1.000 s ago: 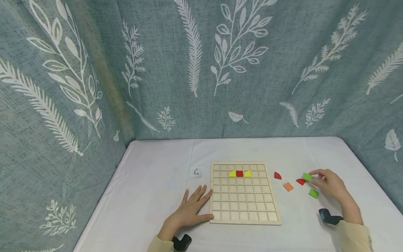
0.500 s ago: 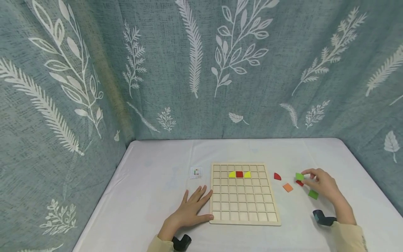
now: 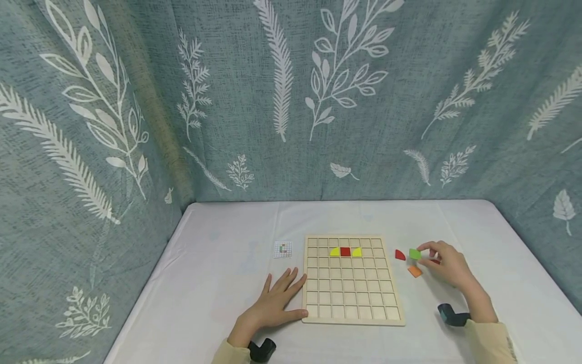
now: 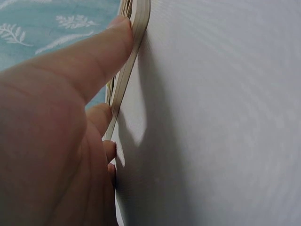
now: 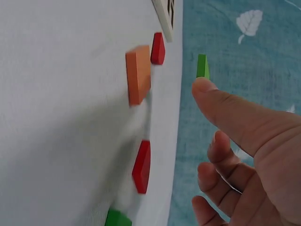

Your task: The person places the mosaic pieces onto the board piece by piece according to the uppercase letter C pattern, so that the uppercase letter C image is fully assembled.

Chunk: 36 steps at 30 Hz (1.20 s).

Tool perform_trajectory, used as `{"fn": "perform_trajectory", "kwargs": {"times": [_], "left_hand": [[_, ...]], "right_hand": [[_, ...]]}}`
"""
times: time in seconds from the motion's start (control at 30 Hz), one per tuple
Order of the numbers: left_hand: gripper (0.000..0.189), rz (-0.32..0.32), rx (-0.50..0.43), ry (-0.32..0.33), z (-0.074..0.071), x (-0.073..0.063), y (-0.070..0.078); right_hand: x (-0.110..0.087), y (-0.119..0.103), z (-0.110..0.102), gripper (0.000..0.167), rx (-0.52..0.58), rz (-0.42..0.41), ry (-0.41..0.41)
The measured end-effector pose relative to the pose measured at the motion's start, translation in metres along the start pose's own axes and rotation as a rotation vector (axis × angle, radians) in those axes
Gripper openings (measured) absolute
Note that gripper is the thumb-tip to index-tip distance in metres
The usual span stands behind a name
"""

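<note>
My right hand (image 3: 443, 263) pinches a green square tile (image 3: 415, 254) between thumb and fingers, held off the table in the right wrist view. Nearby lie a red quarter-circle tile (image 3: 399, 255) and an orange square tile (image 3: 415, 272). Another red tile (image 5: 142, 167) is partly hidden by the hand in the head view; a second green tile (image 5: 117, 218) shows only in the right wrist view. My left hand (image 3: 273, 304) lies with spread fingers, thumb and fingertips at the left edge of the wooden grid board (image 3: 352, 298). A red square tile (image 3: 345, 252) sits on it between two yellow quarter-circle tiles (image 3: 335, 252).
A small card (image 3: 283, 249) with a coloured grid pattern lies left of the board's upper part. White cloth covers the table (image 3: 204, 283). A teal leaf-print curtain (image 3: 291, 101) hangs behind and at both sides.
My right hand has moved left with the green tile, passing over the red tile toward the board. The left hand has stayed in place at the board's edge.
</note>
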<state>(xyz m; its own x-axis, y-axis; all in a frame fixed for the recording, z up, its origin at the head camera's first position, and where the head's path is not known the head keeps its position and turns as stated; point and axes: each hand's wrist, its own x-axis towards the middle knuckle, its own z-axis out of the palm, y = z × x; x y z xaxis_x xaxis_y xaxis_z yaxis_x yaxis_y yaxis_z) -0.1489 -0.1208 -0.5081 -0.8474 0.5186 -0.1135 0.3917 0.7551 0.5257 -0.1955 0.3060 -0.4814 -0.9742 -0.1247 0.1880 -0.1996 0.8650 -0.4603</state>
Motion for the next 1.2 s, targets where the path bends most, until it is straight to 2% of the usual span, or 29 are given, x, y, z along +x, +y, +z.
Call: {"fn": "perform_trajectory", "kwargs": {"times": [0.33, 0.73, 1.2], "left_hand": [[0.079, 0.025, -0.003, 0.015, -0.002, -0.001, -0.001], [0.079, 0.002, 0.013, 0.007, 0.001, -0.001, -0.001], [0.078, 0.017, -0.005, 0.007, -0.002, -0.002, 0.002]], "right_hand": [[0.005, -0.017, 0.010, 0.026, 0.003, -0.041, -0.010], [0.011, -0.036, 0.024, 0.025, 0.012, -0.081, -0.019], [0.022, -0.060, 0.045, 0.022, 0.067, -0.131, -0.061]]}}
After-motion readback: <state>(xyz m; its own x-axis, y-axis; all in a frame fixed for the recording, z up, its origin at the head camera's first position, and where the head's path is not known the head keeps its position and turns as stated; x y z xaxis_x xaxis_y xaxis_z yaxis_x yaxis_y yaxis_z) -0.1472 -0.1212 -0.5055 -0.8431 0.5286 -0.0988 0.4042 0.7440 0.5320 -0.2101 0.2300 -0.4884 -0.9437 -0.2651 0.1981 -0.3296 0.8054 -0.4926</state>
